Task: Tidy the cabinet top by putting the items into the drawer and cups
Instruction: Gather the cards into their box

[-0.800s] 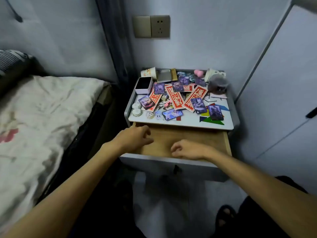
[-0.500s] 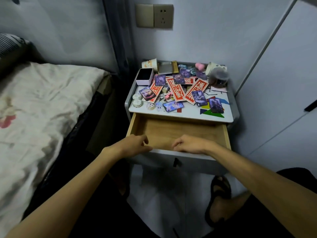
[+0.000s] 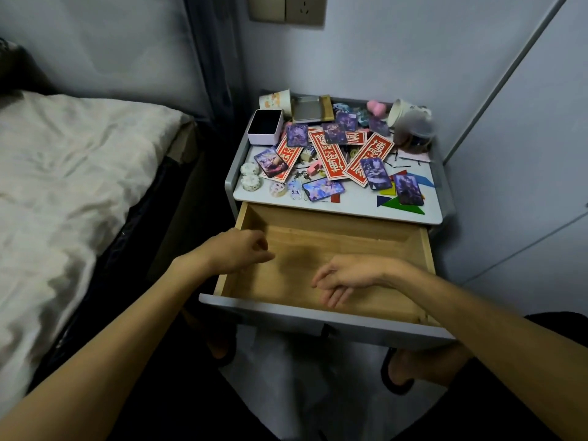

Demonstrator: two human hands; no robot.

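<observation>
**A:** Where's the drawer?

**B:** Drawer (image 3: 350, 246) is pulled out under the cabinet top (image 3: 350, 210), wood inside showing. My L hand (image 3: 237, 253) hangs over its left side, fingers loosely curled, holding nothing. R hand (image 3: 350, 275) is over the front-middle, fingers slack & drooping, nothing in it either.

**A:** And the items?

**B:** All on top. Cards (image 3: 375, 173) & red slips (image 3: 329, 157) overlap mid-top. Flat coloured shapes (image 3: 404, 210) sit front right, partly under a card. Box (image 3: 265, 127) is back left. One cup (image 3: 276, 98) lies on its side behind the box. Another cup (image 3: 401, 111) is tipped over at back right, w/ a clear tub (image 3: 418, 132) just in front, touching or nearly, can't tell.

**A:** Around the cabinet?

**B:** Bed (image 3: 79, 160) close on the left, socket (image 3: 304, 7) on the wall above.
</observation>
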